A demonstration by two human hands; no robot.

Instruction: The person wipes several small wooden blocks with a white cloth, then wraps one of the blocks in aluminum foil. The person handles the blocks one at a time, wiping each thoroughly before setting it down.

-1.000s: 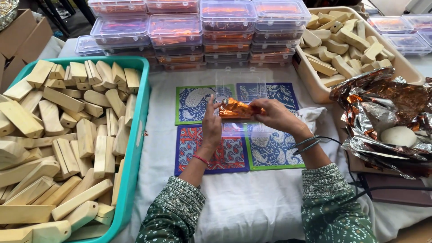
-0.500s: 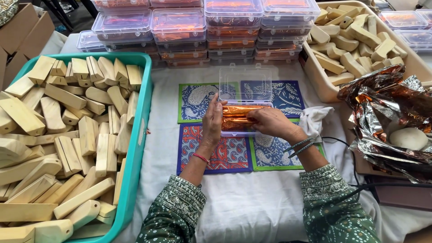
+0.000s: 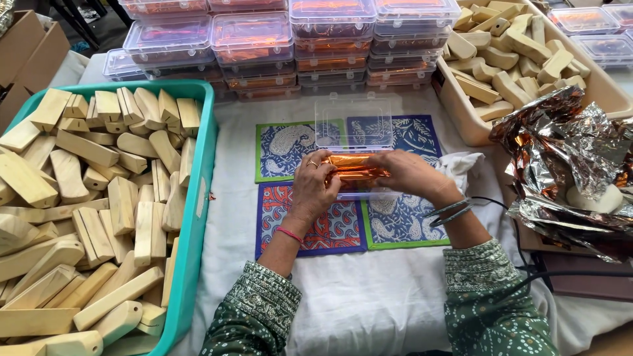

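A single head camera looks steeply down from above the person's chest and faces forward across the table. It sits close: the sleeves fill the bottom edge and both hands meet mid-frame. The teal bin is cut off at the left, the foil at the right, and stacked boxes line the top.

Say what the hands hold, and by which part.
Both hands hold one orange foil-wrapped piece over the open clear box: left hand at its left end, right hand at its right end.
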